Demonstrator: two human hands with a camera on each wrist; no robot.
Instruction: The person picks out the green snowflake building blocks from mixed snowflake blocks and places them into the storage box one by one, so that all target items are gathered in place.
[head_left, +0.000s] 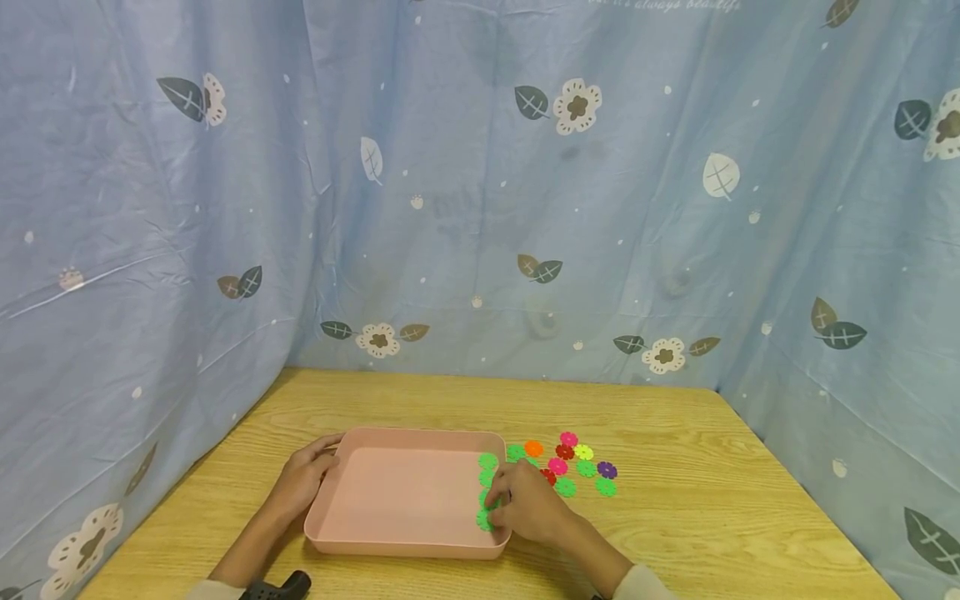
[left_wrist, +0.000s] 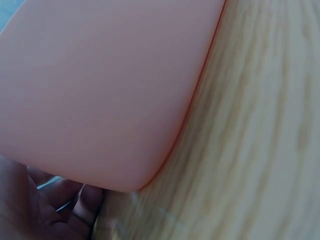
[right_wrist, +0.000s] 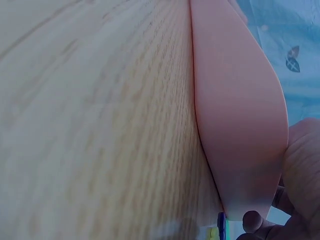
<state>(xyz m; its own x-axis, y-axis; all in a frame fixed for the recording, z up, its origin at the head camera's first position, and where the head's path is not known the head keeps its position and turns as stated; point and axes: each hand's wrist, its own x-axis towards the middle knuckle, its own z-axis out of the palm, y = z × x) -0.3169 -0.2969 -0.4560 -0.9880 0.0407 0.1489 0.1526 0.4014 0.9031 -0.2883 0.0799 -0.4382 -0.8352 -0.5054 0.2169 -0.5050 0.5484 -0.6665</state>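
A shallow pink tray (head_left: 405,548) stands on the table. Against its left wall is my left hand (head_left: 302,477), fingers bent at the rim; the left wrist view shows those fingers beside the tray's outer wall (left_wrist: 110,90). My right hand (head_left: 532,506) reaches over the right wall, its curled fingertips at the lowest green flower-shaped disc (head_left: 482,520) inside. Above that disc, more green discs (head_left: 488,460) form a column along the tray's right side. A small dark bit shows among the right fingers. In the right wrist view, the thumb and fingers (right_wrist: 252,220) bend around the tray's corner.
To the right of the tray, several flower-shaped discs lie scattered, among them an orange disc (head_left: 533,448), a yellow disc (head_left: 583,452), a purple disc (head_left: 607,470) and a green disc (head_left: 606,487). A blue patterned curtain (head_left: 480,208) surrounds the wooden table (head_left: 712,517).
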